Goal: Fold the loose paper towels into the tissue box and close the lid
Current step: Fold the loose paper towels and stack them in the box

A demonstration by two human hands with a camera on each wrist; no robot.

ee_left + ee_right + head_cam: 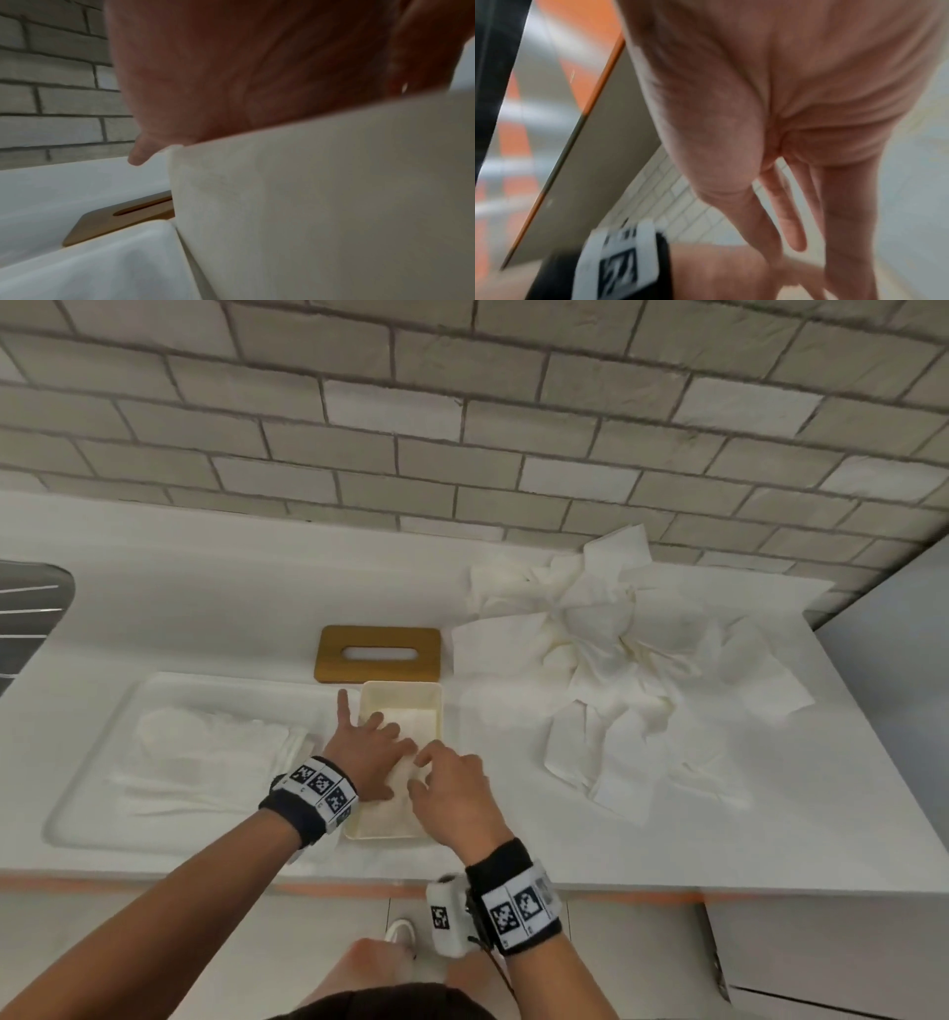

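Observation:
An open cream tissue box (pixel 400 686) stands lengthwise near the counter's front edge, with a folded white towel (pixel 420 719) inside. My left hand (pixel 375 742) lies in it with fingers spread flat, pressing the towel down. From the right, my right hand (pixel 452 785) reaches over the box with straight fingers touching the same towel. The wooden lid (pixel 334 660) with its slot lies flat just behind the box. A heap of loose paper towels (pixel 616 670) spreads at the right. The left wrist view shows my palm (pixel 231 71) over the box wall (pixel 308 203) and the lid (pixel 102 221).
A shallow white tray-like recess (pixel 92 762) holding white items lies left of the box. A metal sink (pixel 31 608) sits at the far left. A brick wall (pixel 462 428) backs the counter. The counter's front edge (pixel 667 891) runs just under my wrists.

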